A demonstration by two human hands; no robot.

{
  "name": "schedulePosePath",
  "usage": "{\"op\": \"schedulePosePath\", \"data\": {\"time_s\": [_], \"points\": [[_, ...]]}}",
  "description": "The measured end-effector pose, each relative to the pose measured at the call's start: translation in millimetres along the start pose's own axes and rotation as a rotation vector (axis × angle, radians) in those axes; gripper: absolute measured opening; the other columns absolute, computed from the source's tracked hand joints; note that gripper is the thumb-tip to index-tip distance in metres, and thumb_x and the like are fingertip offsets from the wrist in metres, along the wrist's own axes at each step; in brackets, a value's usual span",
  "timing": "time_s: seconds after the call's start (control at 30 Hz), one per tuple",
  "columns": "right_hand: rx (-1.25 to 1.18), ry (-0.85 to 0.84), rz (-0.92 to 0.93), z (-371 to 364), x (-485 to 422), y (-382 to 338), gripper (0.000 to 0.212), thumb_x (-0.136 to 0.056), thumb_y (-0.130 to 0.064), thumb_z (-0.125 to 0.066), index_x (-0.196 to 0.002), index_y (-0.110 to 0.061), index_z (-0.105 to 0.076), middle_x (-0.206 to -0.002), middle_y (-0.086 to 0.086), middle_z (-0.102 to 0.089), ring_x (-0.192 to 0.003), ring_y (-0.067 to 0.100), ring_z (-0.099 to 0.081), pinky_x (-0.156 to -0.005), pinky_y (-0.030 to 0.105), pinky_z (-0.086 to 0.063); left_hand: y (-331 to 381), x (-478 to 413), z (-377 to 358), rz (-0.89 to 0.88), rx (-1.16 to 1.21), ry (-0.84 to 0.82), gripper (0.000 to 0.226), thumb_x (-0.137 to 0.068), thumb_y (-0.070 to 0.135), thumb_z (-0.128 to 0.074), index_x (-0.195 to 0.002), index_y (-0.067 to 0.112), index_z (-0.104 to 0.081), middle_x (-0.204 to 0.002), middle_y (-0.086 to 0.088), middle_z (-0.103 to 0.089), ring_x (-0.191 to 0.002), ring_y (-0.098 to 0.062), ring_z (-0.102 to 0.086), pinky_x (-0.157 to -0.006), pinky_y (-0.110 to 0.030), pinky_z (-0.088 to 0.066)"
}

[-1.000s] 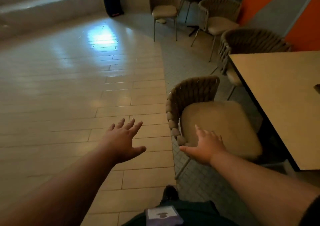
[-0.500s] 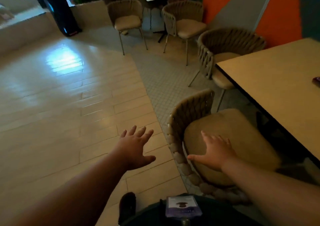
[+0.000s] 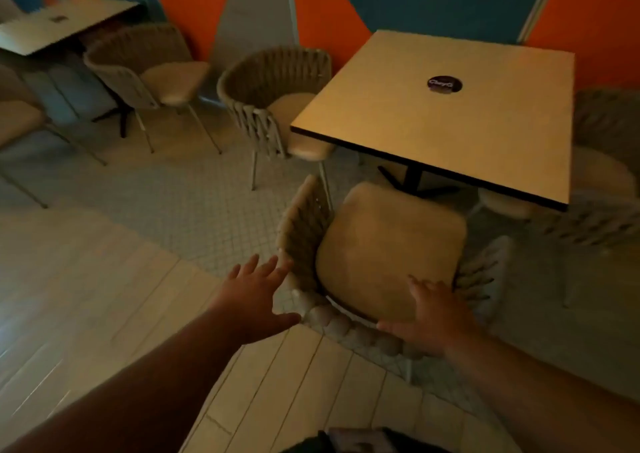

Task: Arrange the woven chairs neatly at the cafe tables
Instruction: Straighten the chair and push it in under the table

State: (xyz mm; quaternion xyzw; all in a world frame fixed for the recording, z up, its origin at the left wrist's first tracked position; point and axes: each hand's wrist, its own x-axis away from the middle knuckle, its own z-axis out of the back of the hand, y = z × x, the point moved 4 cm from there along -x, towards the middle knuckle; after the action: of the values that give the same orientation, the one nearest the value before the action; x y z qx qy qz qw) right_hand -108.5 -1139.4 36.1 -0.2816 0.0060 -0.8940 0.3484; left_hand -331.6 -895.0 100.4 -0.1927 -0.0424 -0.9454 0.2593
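Observation:
A woven chair (image 3: 388,244) with a tan seat cushion stands right below me, its seat facing a square cafe table (image 3: 450,113). My left hand (image 3: 256,296) is spread open at the left end of the curved woven back, fingertips at the weave. My right hand (image 3: 433,314) lies open over the back rim at the right, fingers reaching onto the cushion's near edge. A second woven chair (image 3: 273,95) is tucked against the table's left side. A third chair (image 3: 602,189) sits at the table's right side, partly hidden by the tabletop.
Another table (image 3: 62,22) with more woven chairs (image 3: 145,68) stands at the back left. An orange, blue and grey wall (image 3: 329,5) runs behind. Pale plank floor (image 3: 86,296) lies at the left, small-tiled floor (image 3: 194,203) under the furniture. A dark round sticker (image 3: 444,83) lies on the near table.
My view has swung right and closer, so the chair is now straight below me. Both hands have moved to the chair's back, the left reaching its left end, the right at its rim.

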Motion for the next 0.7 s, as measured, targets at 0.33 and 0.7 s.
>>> {"op": "schedulePosePath", "data": {"time_s": [0.33, 0.7], "points": [[-0.021, 0.081, -0.215, -56.2, -21.7, 23.7, 0.156, -0.031, -0.118, -0.019, -0.164, -0.037, -0.013, -0.169, -0.003, -0.025, -0.155, 0.026, -0.02, -0.126, 0.049, -0.01, 16.8, -114.7, -57.7, -0.246, -0.049, -0.005, 0.127, -0.057, 0.102, -0.038, -0.162, 0.041, 0.0, -0.173, 0.003, -0.009, -0.158, -0.031, 0.003, -0.124, -0.055, 0.0], [0.05, 0.005, -0.192, -123.2, -45.7, -6.8, 0.127, -0.025, -0.117, -0.025, -0.115, -0.041, -0.071, -0.105, -0.019, -0.068, -0.108, 0.013, -0.06, -0.093, 0.039, -0.034, 23.7, -176.8, -141.6, -0.515, -0.301, -0.193, 0.119, -0.04, 0.111, -0.035, -0.133, 0.042, -0.061, -0.127, 0.014, -0.066, -0.111, -0.017, -0.064, -0.097, -0.038, -0.05]]}}
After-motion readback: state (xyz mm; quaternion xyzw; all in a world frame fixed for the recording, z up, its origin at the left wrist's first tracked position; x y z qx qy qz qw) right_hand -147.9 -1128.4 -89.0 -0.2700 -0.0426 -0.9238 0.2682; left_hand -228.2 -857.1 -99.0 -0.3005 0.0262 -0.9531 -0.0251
